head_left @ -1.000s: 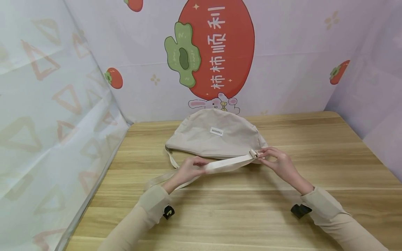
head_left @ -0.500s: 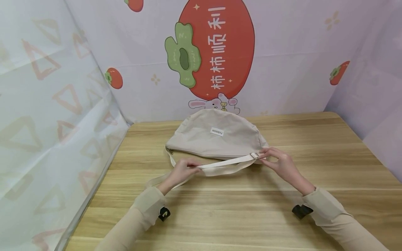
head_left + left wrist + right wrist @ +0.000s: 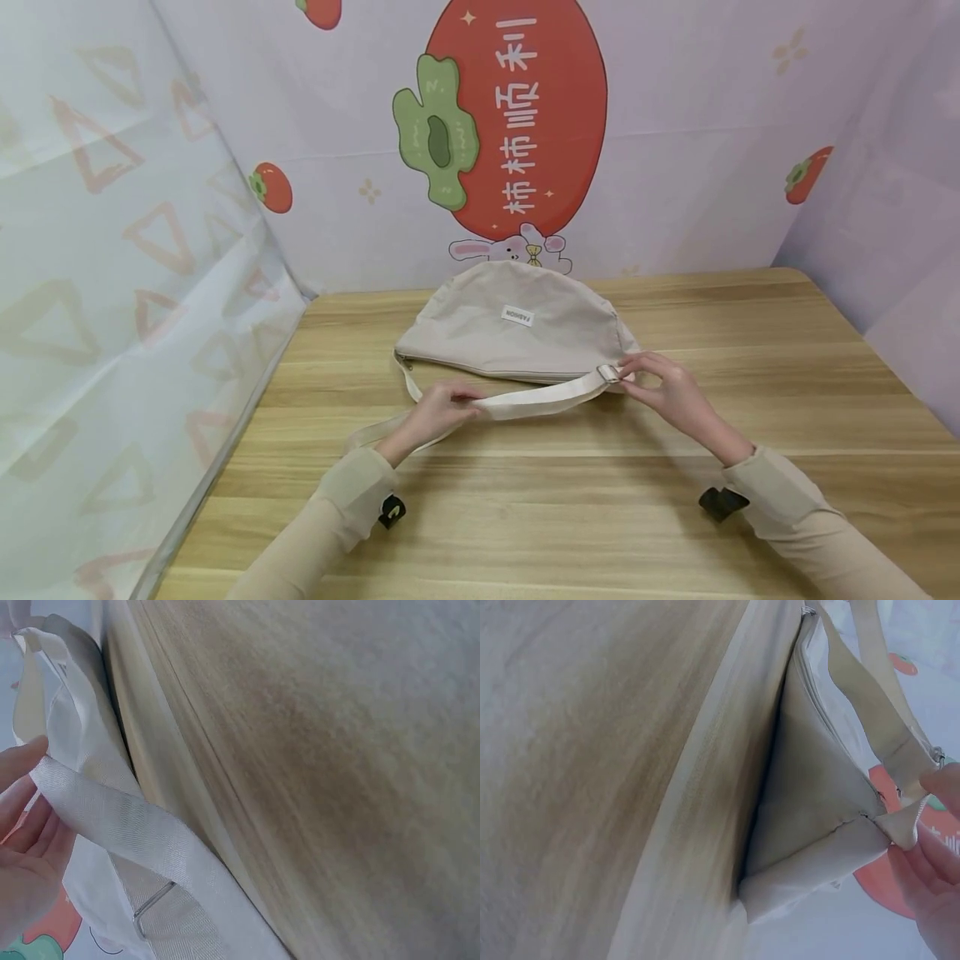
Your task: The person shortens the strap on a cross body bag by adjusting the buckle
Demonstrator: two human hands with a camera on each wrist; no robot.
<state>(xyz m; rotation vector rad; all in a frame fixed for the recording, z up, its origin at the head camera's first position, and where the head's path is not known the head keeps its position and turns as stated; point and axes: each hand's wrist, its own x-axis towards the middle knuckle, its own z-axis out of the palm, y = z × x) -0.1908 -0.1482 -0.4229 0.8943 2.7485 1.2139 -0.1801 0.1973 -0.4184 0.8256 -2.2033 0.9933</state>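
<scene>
A beige fabric bag [image 3: 480,337] with a white "FASHION" label [image 3: 517,316] lies at the back of the table, its zipper edge toward me. My left hand [image 3: 435,412] pinches the pale webbing strap [image 3: 536,404] left of centre, thumb against fingertips. At the bag's right corner, my right hand [image 3: 671,398] pinches the strap just beside a metal slider buckle [image 3: 608,374]. Between the hands the strap hangs in a shallow curve. The left wrist view shows a metal buckle frame [image 3: 154,907] behind the webbing. In the right wrist view, fingers hold a short folded strap end [image 3: 901,825] near the bag's seam.
The wooden table [image 3: 540,517] extends in front of the bag and to both sides. Behind it hangs a printed cloth backdrop [image 3: 675,167], with another cloth [image 3: 112,250] along the left edge. More strap [image 3: 375,431] trails behind my left hand.
My left hand has shifted slightly left along the strap. The strap's upper layer, drawn straight half a second ago, now sags. My right hand and the bag have hardly moved.
</scene>
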